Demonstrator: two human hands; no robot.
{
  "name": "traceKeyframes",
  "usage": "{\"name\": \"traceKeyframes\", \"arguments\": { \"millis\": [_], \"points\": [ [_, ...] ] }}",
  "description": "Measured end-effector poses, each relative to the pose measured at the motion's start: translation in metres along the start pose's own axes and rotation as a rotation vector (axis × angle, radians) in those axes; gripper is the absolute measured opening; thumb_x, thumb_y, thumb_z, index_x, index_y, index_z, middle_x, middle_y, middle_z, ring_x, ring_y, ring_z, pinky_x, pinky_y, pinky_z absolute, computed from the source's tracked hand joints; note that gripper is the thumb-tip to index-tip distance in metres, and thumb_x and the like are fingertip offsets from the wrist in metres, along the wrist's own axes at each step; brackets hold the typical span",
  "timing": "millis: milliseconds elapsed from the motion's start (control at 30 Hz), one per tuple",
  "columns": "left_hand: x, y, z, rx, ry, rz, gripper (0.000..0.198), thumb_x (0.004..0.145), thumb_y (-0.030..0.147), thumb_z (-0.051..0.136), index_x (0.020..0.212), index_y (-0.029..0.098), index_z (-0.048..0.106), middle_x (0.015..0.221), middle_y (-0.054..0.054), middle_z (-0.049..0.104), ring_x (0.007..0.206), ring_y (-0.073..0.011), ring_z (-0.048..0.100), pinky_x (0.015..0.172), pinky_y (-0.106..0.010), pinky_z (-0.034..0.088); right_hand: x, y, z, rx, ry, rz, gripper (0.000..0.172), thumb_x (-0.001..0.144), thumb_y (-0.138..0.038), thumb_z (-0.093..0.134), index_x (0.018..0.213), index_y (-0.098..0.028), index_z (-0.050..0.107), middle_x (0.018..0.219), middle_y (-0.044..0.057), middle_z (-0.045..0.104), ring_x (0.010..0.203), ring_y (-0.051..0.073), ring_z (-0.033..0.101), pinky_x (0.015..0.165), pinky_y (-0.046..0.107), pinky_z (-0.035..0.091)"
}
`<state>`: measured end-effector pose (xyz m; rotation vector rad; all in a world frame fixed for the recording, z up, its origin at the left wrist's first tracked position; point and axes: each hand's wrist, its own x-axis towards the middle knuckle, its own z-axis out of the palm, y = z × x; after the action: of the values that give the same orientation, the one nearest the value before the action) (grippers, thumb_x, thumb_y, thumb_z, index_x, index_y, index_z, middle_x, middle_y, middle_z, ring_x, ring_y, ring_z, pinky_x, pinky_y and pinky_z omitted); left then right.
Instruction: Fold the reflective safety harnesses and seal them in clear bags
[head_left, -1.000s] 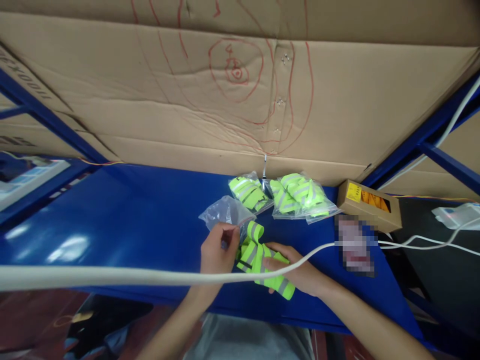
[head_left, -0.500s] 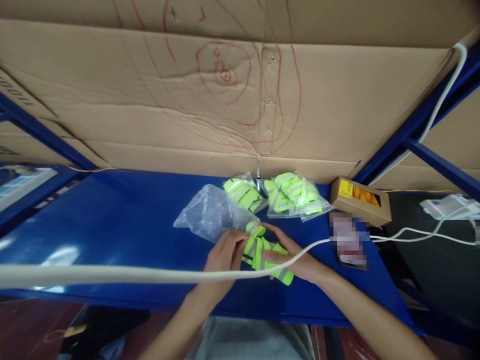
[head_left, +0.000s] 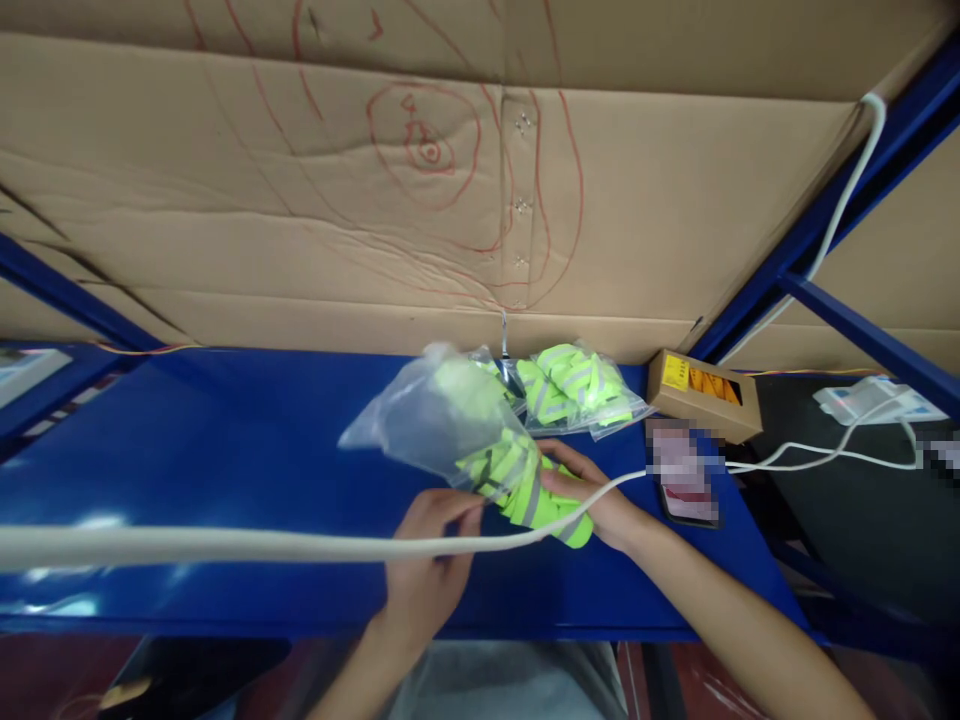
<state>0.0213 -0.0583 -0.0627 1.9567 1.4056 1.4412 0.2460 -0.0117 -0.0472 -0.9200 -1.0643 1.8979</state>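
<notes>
My right hand [head_left: 592, 490] grips a folded neon-yellow reflective vest or strap bundle [head_left: 536, 495] with grey bands. The bundle's upper left end is inside the mouth of a clear plastic bag [head_left: 412, 410]. My left hand [head_left: 431, 545] is at the bag's lower edge, thumb and fingers pinched together on the plastic. Behind the clear bag lie bagged neon-yellow bundles [head_left: 577, 385], partly covered by it. A white cable [head_left: 300, 548] crosses in front of both hands and hides part of them.
A blue table [head_left: 225, 430] is under the hands. To the right lie a phone [head_left: 686, 490] and an open cardboard box [head_left: 701, 400] with orange contents. A cardboard wall [head_left: 300, 250] with red pen marks rises behind. Blue frame bars [head_left: 870, 325] stand at the sides.
The bundle's upper end has gone into the bag's mouth, and the bag has puffed up and lifted. My left hand has shifted left and down to the bag's edge.
</notes>
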Motion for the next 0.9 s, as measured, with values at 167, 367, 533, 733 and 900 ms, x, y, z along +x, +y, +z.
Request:
{"name": "traceKeyframes", "arguments": {
  "millis": [167, 367, 533, 733, 900],
  "points": [
    [0.007, -0.004, 0.017, -0.612, 0.076, -0.54, 0.056, 0.094, 0.061, 0.053, 0.139, 0.029, 0.045, 0.136, -0.012, 0.064, 0.118, -0.0317, 0.067, 0.093, -0.05, 0.06, -0.001, 0.0, -0.001, 0.099, -0.041, 0.016, 0.055, 0.077, -0.046, 0.084, 0.12, -0.023, 0.059, 0.099, 0.004, 0.073, 0.069, 0.021, 0.073, 0.058, 0.036, 0.063],
    [0.025, 0.021, 0.035, -0.995, -0.126, -0.683, 0.067, 0.089, 0.057, 0.067, 0.145, 0.025, 0.048, 0.145, -0.013, 0.06, 0.129, -0.0347, 0.062, 0.101, -0.051, 0.058, 0.001, 0.008, 0.003, 0.088, -0.002, -0.038, 0.054, 0.08, -0.049, 0.081, 0.121, -0.024, 0.056, 0.098, 0.003, 0.072, 0.07, 0.02, 0.072, 0.061, 0.033, 0.06],
    [0.011, 0.041, 0.061, -1.126, -0.082, -0.768, 0.065, 0.086, 0.043, 0.076, 0.144, 0.024, 0.053, 0.141, -0.012, 0.063, 0.131, -0.0321, 0.06, 0.111, -0.046, 0.05, 0.002, 0.011, 0.0, -0.155, 0.196, -0.222, 0.052, 0.085, -0.056, 0.073, 0.121, -0.022, 0.056, 0.077, -0.001, 0.068, 0.062, 0.016, 0.064, 0.057, 0.025, 0.049],
    [-0.004, 0.057, 0.082, -1.238, -0.017, -0.848, 0.067, 0.079, 0.039, 0.084, 0.14, 0.023, 0.06, 0.134, -0.011, 0.068, 0.13, -0.0323, 0.061, 0.115, -0.047, 0.045, -0.01, 0.015, 0.012, -0.477, 0.438, -0.474, 0.04, 0.099, -0.058, 0.051, 0.115, -0.021, 0.058, 0.062, -0.003, 0.058, 0.052, 0.015, 0.052, 0.047, 0.024, 0.039],
    [0.011, 0.053, 0.084, -1.23, 0.062, -0.862, 0.058, 0.078, 0.039, 0.086, 0.13, 0.023, 0.067, 0.129, -0.01, 0.071, 0.123, -0.029, 0.065, 0.109, -0.041, 0.051, -0.004, 0.021, 0.01, -0.449, 0.474, -0.434, 0.039, 0.103, -0.056, 0.044, 0.123, -0.024, 0.053, 0.089, 0.002, 0.068, 0.073, 0.017, 0.064, 0.061, 0.026, 0.052]
  ]
}}
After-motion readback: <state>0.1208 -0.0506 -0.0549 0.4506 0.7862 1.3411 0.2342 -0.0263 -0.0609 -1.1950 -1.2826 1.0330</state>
